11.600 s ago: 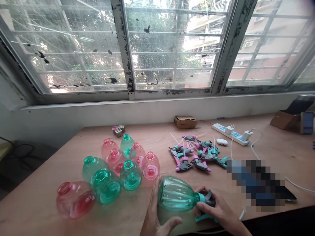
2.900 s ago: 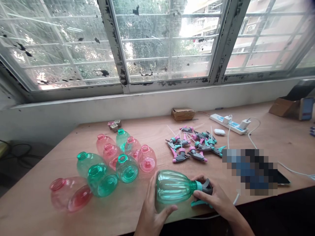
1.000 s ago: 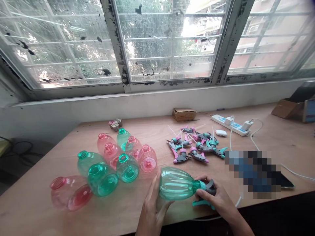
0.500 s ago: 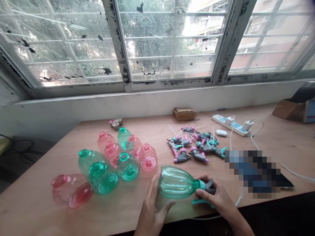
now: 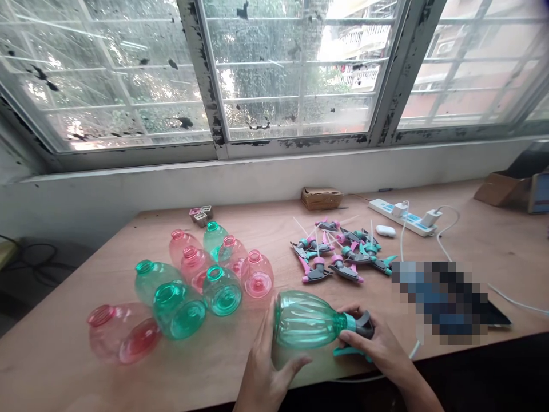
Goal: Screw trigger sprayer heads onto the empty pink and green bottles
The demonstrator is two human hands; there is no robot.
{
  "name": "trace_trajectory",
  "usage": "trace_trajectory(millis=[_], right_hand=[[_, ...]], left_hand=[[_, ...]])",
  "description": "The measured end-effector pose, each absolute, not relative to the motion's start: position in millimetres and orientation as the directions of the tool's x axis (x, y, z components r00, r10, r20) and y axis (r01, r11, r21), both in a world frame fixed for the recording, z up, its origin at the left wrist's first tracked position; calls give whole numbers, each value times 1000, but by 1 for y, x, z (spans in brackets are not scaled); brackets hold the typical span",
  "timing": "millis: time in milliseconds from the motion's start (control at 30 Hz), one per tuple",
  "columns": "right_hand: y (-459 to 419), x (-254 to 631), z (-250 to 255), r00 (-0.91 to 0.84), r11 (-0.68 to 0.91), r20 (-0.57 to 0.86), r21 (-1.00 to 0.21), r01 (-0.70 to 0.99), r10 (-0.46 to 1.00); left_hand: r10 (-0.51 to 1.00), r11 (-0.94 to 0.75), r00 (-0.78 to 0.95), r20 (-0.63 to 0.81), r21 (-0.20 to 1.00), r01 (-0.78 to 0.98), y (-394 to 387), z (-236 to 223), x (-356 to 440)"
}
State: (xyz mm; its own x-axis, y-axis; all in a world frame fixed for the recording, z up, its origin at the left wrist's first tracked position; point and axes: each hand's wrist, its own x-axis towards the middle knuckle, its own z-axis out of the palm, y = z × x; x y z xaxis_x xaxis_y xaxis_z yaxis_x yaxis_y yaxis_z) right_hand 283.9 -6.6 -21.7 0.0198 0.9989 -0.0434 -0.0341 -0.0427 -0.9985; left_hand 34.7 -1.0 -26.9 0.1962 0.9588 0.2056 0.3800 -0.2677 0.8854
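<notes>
Near the front edge of the worktop [image 5: 493,240], a green bottle [image 5: 302,320] lies on its side between both hands. The left hand [image 5: 263,372] cups its ribbed, rounded base, thumb up the near side; the palm hides what lies beneath, and the wrist is cut off by the bottom of the picture. The right hand [image 5: 380,349] closes its grip on the grey spray head [image 5: 362,326] at the bottle's neck; fingers cover most of the teal trigger [image 5: 347,353], so how far the head is screwed on cannot be told.

Left of the grip, well apart, stands a cluster of clear plastic bottles [image 5: 206,272], pink and green, open-necked and bulbous, with a pink bottle [image 5: 122,337] lying over on its side. Beyond the grip lies a heap of loose spray heads [image 5: 338,254], grey with pink or teal collars and thin white tubes. Right of the grip a pixelated patch [image 5: 441,300] masks something; a white cable [image 5: 514,303] runs out from it.

Against half a second ago, the bottle sits a little lower and closer to the worktop, with both hands holding as before.
</notes>
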Motion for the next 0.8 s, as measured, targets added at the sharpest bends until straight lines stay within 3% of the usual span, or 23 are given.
trace_trajectory(millis=[300,800], right_hand=[[-7,284,-21,12,-50,-50,-997,-63,999],[-6,284,-23,34,-29,-31,-999,-46,999]], left_hand=[[964,-262,149,221,894,364,-4,-23,38],[945,-314,221,241,856,411,-1,-24,33]])
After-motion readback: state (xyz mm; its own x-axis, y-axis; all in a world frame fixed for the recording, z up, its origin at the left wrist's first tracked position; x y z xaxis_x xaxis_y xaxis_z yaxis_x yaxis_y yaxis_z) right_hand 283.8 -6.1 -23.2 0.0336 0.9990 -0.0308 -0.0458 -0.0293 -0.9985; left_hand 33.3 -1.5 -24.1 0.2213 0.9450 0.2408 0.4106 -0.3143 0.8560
